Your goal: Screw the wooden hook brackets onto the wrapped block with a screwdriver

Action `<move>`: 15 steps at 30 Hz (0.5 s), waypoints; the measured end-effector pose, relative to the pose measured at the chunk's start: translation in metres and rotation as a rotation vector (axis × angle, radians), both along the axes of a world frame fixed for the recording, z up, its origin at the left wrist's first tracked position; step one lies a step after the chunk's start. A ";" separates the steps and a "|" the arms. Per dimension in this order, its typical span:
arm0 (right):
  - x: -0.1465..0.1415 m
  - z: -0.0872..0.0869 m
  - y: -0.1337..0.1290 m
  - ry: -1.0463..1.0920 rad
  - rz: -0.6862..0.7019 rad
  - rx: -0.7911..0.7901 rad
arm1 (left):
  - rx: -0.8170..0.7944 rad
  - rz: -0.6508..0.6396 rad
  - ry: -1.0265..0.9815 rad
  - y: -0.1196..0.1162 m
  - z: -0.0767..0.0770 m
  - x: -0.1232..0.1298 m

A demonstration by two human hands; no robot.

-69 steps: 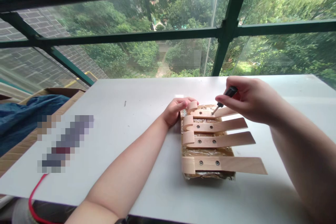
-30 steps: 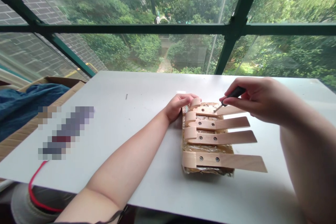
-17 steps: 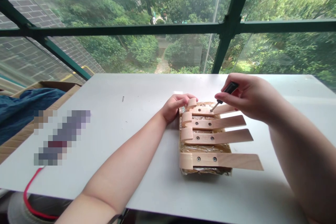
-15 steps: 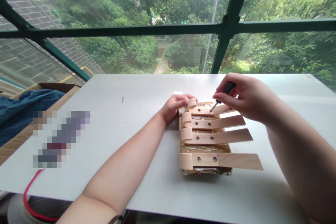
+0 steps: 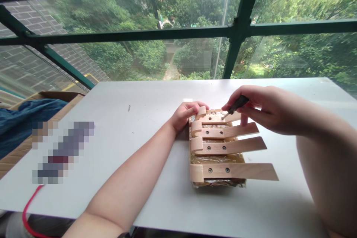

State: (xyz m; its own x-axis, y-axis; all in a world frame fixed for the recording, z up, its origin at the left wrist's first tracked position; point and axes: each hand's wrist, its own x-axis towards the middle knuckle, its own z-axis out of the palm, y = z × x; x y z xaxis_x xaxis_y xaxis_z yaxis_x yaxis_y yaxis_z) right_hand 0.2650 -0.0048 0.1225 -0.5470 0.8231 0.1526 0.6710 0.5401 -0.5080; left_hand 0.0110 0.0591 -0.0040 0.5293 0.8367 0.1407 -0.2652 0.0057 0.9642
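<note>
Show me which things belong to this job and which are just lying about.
Job: screwdriver, in the right hand; strips; screws; block, left hand at its far end.

Seemingly just lying about: cord; box; cloth; loose metal bit, perhaps a spare screw.

Worktop (image 5: 164,204) open in front of the wrapped block (image 5: 220,159); broad way in from the near edge. Left forearm (image 5: 131,176) slants across on the left, barring low passage there; beyond it, room as far as the pixelated item (image 5: 65,152), small dark piece (image 5: 129,108) lying in the stretch. Left grip (image 5: 184,114) occupies block's far left corner. Right grip (image 5: 259,109) and tilted screwdriver (image 5: 238,103) crowd the far end. Wooden strips (image 5: 251,171) jut past the right side; widest gap between the nearest two. Open patch between strip ends and right forearm (image 5: 329,167).
</note>
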 end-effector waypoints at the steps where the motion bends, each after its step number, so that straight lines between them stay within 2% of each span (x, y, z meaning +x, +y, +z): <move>1: -0.001 0.000 0.001 -0.008 -0.009 0.004 | 0.002 -0.002 0.003 0.000 0.000 0.000; 11: -0.005 0.002 0.002 0.015 -0.034 0.101 | 0.008 -0.002 0.025 0.000 0.002 0.000; 15: -0.006 0.000 0.004 0.001 -0.107 0.116 | 0.009 0.000 0.020 -0.001 0.001 0.000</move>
